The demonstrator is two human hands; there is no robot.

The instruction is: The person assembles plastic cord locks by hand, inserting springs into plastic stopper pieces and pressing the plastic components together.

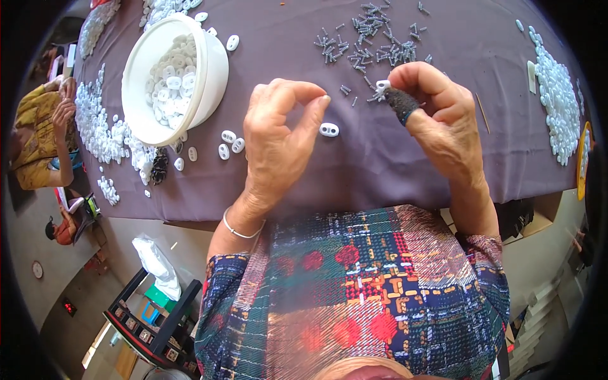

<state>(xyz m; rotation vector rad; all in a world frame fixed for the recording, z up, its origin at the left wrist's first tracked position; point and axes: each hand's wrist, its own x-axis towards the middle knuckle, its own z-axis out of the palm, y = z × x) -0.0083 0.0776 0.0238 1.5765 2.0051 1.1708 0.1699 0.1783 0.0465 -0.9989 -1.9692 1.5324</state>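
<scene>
My right hand (443, 117) is closed, pinching a small white two-hole cord lock piece (382, 85) between forefinger and thumb. A dark cloth cover wraps the thumb (401, 104). To the left, my left hand (278, 123) is raised over the table with thumb and forefinger tips together; whether anything tiny is between them is hidden. A loose white cord lock piece (329, 130) lies between the hands. Small metal springs (392, 50) are scattered just beyond my right hand.
A white tub (215, 82) of white oval pieces stands at left, with more pieces heaped around it. Small white parts (557, 101) are piled at far right. A thin wooden stick (482, 113) lies beside my right hand. Another person (41, 133) sits at the left.
</scene>
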